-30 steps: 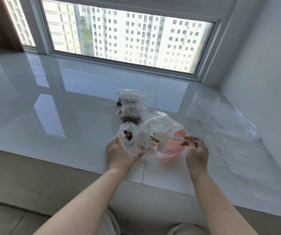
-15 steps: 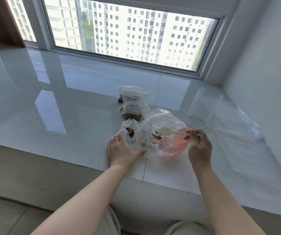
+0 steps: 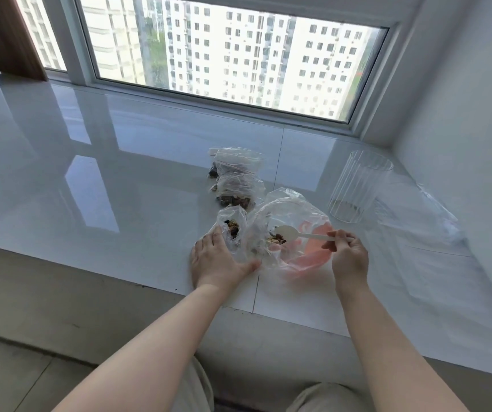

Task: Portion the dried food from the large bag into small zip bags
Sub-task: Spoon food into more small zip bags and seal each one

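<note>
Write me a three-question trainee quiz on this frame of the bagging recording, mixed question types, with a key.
1. True or false: the right hand holds the white spoon by its handle, bowl end over the large bag.
2. Multiple choice: what is the left hand doing? A) lifting the clear ribbed cup; B) holding the small open bag beside the large bag; C) hanging idle off the ledge.
3. Short answer: how many small bags with food already in them lie behind the open one, toward the window?

Key: 1 true; 2 B; 3 two: a nearer filled bag and a farther filled bag.
</note>
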